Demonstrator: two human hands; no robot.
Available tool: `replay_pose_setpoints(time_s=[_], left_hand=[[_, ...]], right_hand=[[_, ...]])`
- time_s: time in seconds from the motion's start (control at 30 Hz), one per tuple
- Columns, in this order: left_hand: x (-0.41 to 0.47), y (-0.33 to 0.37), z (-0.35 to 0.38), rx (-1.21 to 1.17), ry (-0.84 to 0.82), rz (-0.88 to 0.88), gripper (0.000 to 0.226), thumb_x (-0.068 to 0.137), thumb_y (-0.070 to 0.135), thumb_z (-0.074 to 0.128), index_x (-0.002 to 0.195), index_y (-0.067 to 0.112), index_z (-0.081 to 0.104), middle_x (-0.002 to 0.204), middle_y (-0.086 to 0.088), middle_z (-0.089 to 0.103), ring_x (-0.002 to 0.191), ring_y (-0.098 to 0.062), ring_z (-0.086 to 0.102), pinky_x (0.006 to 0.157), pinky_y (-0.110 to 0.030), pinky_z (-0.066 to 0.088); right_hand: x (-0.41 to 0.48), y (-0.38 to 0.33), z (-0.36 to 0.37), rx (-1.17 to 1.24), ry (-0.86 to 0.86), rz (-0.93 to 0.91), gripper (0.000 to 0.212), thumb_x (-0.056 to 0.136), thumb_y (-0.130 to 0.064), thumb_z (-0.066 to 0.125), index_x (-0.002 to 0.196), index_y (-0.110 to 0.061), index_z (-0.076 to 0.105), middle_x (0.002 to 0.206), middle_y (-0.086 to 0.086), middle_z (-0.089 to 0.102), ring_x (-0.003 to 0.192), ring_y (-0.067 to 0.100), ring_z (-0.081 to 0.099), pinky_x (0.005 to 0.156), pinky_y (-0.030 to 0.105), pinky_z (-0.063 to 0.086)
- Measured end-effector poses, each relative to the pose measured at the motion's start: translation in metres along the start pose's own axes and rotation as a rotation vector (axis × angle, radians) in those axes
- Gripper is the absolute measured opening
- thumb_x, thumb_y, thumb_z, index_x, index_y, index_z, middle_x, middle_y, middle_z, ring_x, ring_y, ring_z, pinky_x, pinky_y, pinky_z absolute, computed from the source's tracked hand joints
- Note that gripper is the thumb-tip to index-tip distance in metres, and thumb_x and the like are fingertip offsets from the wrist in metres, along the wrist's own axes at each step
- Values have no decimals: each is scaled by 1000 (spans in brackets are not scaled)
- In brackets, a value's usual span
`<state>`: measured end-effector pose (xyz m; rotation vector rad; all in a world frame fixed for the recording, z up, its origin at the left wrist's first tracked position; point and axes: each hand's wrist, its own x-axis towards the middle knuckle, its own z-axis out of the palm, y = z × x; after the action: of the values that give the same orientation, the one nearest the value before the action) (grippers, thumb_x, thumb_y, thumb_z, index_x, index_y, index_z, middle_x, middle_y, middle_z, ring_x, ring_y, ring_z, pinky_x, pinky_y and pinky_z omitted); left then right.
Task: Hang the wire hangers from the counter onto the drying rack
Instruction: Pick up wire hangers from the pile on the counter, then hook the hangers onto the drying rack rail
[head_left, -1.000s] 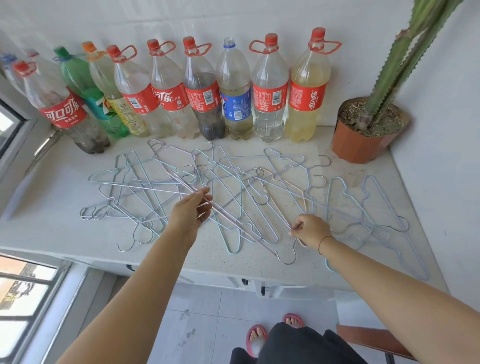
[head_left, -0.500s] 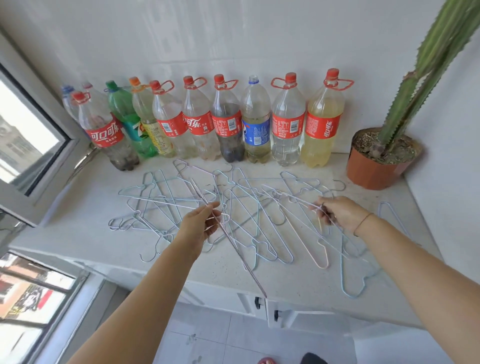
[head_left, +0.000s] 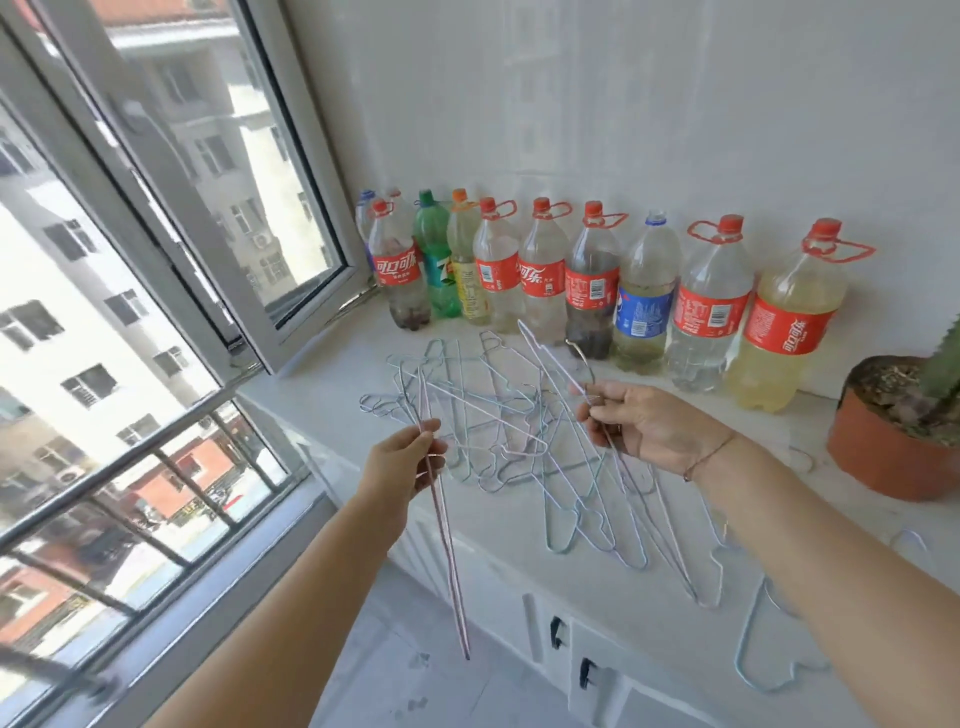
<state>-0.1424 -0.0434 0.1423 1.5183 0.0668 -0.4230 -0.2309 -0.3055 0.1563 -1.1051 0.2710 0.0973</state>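
Wire hangers (head_left: 498, 415) lie in a tangled, overlapping pile on the white counter (head_left: 332, 410), pale blue, lilac and silver; two are lifted clear. Left hand (head_left: 400, 467), at 9 o'clock of the pile, pinches a pink-lilac hanger (head_left: 447, 540) near its neck, the body hanging edge-on past the counter's front. Right hand (head_left: 644, 421), at 3 o'clock, has its grip closed on the twisted neck of a second hanger (head_left: 550, 364), hook upward. Judged light, thin, springy and smooth-coated, these hangers snag on neighbours; the neck below the hook seems the surest hold. Drying rack: not in view. Along the wall at 12 o'clock stand bottles (head_left: 540, 270): red Coca-Cola labels in Chinese script, one green 7UP bottle (head_left: 439, 265), one blue Pepsi bottle (head_left: 641, 306). A potted cactus (head_left: 898, 431) stands further out at 3 o'clock.
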Motion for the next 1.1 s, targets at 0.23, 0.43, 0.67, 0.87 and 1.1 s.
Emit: replay_pose_setpoints(time_s=[0.23,0.43,0.67,0.87,1.1], left_hand=[[-80,-3,-79,-195,183,-6,28,98,5,40,118,14,57,68,-3,61,48,-10,53,58,-24,39],[-158,3,-165,-207,361,79,32,95,-2,42,117,16,55,66,5,71,45,-5,59,49,-19,41],[-277,1,-282,-231,560,173,15,94,1,47,101,10,57,85,0,75,53,-9,60,53,-24,39],[-395,-4,-378,-282,752,196,15,93,4,51,104,11,59,84,-5,71,51,-10,50,47,-20,37],[-546,-25,-486,-328,1022,206,14,92,5,53,101,10,63,77,-4,67,58,-12,49,51,-22,37]], right_hand=[[5,22,107,-64,-222,64,31,95,0,39,120,-11,53,79,11,58,60,14,55,56,22,53],[-5,49,224,-93,-490,143,34,95,3,35,120,-13,53,78,12,62,60,15,59,59,24,56],[-47,101,379,-138,-784,226,28,95,3,37,117,-3,53,80,12,66,63,14,65,63,26,57],[-123,158,501,-200,-951,243,25,93,1,42,115,2,54,81,10,62,70,16,61,62,25,56],[-231,253,641,-155,-1080,329,23,90,2,47,108,-2,60,80,8,62,69,14,64,65,28,57]])
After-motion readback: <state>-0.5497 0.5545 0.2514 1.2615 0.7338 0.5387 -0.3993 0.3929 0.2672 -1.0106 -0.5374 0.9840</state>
